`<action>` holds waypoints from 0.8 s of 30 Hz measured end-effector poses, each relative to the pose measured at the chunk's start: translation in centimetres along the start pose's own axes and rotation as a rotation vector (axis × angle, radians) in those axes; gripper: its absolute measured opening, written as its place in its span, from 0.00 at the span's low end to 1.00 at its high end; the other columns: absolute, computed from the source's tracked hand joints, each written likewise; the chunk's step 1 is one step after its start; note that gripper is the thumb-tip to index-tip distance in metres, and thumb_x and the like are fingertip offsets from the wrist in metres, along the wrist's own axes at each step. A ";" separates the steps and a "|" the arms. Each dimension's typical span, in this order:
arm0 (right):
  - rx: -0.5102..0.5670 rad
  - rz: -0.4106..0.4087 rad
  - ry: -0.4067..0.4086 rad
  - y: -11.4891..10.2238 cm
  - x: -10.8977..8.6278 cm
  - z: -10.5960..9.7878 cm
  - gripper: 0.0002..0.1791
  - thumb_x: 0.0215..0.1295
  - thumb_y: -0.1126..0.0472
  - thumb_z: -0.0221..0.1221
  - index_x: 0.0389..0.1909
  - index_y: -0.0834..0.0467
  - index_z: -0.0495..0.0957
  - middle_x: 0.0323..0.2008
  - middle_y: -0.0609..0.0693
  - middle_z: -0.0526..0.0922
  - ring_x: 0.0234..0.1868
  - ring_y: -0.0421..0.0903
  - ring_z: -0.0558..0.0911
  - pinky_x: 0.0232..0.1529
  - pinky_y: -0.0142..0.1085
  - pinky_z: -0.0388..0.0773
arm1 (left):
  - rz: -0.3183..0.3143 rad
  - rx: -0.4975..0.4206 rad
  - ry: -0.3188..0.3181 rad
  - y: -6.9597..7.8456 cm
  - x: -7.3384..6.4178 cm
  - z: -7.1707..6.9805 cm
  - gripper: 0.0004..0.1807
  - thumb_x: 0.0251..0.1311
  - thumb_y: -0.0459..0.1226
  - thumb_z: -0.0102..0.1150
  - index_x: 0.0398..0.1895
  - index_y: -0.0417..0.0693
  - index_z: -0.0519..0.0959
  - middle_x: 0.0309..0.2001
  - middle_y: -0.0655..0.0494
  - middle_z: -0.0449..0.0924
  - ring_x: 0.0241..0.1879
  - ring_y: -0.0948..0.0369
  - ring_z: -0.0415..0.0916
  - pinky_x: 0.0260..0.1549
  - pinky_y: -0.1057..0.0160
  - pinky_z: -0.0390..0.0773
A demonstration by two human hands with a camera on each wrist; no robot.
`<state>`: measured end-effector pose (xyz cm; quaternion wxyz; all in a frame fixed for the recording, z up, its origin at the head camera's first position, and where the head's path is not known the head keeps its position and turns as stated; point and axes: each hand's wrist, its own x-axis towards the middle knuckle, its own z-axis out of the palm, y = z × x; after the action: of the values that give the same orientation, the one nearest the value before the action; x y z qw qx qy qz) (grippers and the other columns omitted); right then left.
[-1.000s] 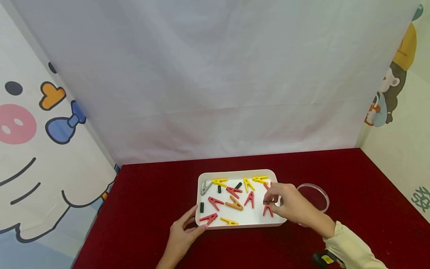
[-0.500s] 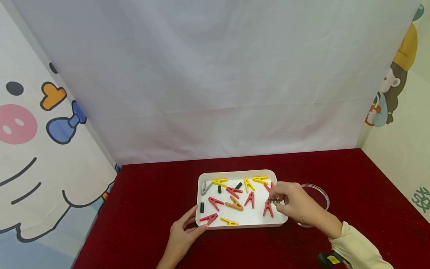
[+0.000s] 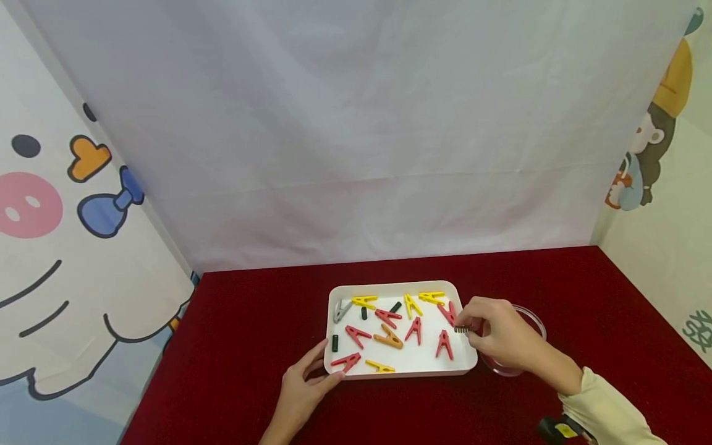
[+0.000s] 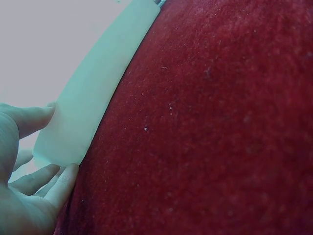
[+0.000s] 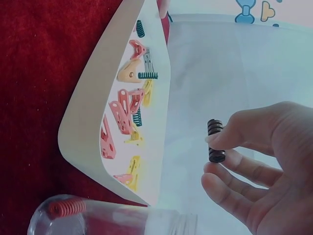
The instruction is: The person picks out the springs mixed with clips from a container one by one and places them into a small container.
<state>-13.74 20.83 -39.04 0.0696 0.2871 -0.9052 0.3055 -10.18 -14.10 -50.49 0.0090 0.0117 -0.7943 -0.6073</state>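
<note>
My right hand [image 3: 503, 334] pinches a dark brown coil spring [image 5: 215, 141] between thumb and index finger, over the right rim of a white tray [image 3: 411, 366]. The other fingers stay loosely bent below it in the right wrist view. My left hand [image 3: 300, 386] holds the front left corner of the tray, with thumb and fingers on its outer walls. Spring clamps lie spread inside: several red clamps [image 3: 444, 346], several yellow clamps [image 3: 411, 306], an orange clamp [image 3: 389, 338] and a grey clamp [image 3: 342, 312]. Dark green springs [image 3: 335, 343] lie among them.
Right of the tray is a clear round jar [image 5: 122, 218], partly hidden behind my right hand in the head view. A red spring [image 5: 67, 207] lies inside it. A dark red cloth [image 3: 256, 309] covers the table, and a white curtain [image 3: 361, 154] hangs behind.
My right hand has moved right with the brown spring, from above a red clamp to the tray's right rim. My left hand stays at the corner.
</note>
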 end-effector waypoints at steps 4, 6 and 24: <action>-0.010 -0.019 0.037 0.2 -0.2 -0.2 0.15 0.43 0.76 0.64 0.27 0.52 0.82 0.25 0.39 0.76 0.25 0.37 0.73 0.23 0.30 0.73 | 0.010 0.007 0.000 0.0 0.0 0.0 0.38 0.47 0.38 0.73 0.64 0.46 0.70 0.58 0.43 0.72 0.51 0.51 0.75 0.40 0.64 0.80; -0.017 -0.027 0.052 0.2 -0.3 -0.3 0.16 0.42 0.76 0.64 0.27 0.52 0.81 0.25 0.38 0.76 0.25 0.37 0.73 0.22 0.31 0.73 | 0.009 -0.007 -0.001 0.0 0.0 0.0 0.38 0.47 0.38 0.73 0.64 0.46 0.70 0.59 0.43 0.72 0.51 0.51 0.75 0.40 0.64 0.80; -0.037 -0.032 0.084 1.1 -1.1 -1.4 0.17 0.40 0.78 0.64 0.26 0.53 0.81 0.26 0.38 0.76 0.25 0.35 0.73 0.22 0.31 0.74 | 0.004 -0.054 -0.017 0.1 -0.1 -0.1 0.38 0.48 0.36 0.72 0.65 0.45 0.69 0.60 0.41 0.70 0.52 0.50 0.74 0.40 0.65 0.80</action>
<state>-13.55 22.92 -38.78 0.1176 0.2873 -0.9023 0.2992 -10.12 -14.20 -50.33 0.0039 0.0048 -0.7777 -0.6286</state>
